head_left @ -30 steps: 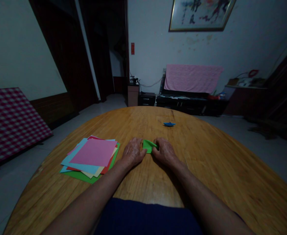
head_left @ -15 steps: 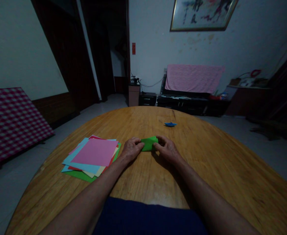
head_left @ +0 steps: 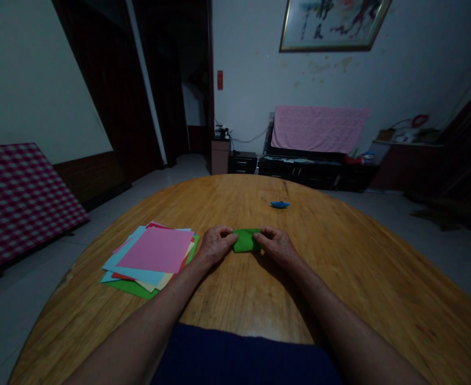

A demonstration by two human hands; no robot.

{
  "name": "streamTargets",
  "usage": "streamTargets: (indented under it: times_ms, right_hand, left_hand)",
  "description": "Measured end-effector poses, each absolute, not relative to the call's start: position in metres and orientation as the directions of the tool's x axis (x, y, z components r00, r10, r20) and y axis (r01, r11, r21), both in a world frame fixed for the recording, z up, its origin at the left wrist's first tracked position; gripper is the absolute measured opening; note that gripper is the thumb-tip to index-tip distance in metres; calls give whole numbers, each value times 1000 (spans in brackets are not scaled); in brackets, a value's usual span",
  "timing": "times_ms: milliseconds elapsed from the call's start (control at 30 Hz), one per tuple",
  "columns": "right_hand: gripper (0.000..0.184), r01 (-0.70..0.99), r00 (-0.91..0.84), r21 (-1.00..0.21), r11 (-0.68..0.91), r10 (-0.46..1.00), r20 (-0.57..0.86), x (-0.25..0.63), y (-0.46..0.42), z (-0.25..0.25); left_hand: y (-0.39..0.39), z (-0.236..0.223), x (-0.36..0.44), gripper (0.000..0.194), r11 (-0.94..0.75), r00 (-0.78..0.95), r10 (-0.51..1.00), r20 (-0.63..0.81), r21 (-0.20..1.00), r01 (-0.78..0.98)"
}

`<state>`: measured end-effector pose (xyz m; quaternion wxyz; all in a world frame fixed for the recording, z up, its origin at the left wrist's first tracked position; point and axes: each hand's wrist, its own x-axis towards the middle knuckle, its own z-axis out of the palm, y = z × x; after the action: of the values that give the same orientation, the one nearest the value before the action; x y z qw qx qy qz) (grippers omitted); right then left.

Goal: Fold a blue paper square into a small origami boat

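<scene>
A small folded green paper (head_left: pixel 246 241) is held just above the table between my two hands, its broad side facing me. My left hand (head_left: pixel 216 246) pinches its left end, thumb on the near face and fingers behind. At the right end my right hand (head_left: pixel 278 245) grips it the same way, with the fingertips partly hidden behind the paper. To the left of my left forearm lies a loose stack of coloured paper sheets (head_left: pixel 155 249), pink on top. Farther off, beyond my right hand, sits a small blue paper boat (head_left: pixel 280 205).
Everything rests on a round wooden table (head_left: pixel 340 299), its curved far edge in front of me. Past it stand a low black cabinet (head_left: pixel 299 167) and a pink cloth (head_left: pixel 319 128) over a screen-shaped object. A checkered cloth panel (head_left: pixel 22 203) leans at the left.
The green paper has tilted and come slightly nearer, and its top edge now looks straighter. My right hand has shifted a little down and right; my left hand has barely moved.
</scene>
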<state>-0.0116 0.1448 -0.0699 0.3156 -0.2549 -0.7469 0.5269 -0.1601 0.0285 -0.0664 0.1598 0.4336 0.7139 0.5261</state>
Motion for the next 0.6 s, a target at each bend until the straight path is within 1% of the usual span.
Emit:
streamTargets:
  times_ms: [200,333,600]
  right_hand:
    - [24,79,-674,-947,312,716,179,-11,144,-70]
    - [23,62,-666,-955,292,724,178,-12,145,-71]
    - [23,93,-668,-948,304,725,167,-9,142,-65]
  left_hand:
    - [29,-68,-163,19,73,-566,787,245,874,480]
    - [30,-69,-163,20,73,-570,786,240,879,471]
    - [29,-67,-162,21,66,-564,783,261,868,493]
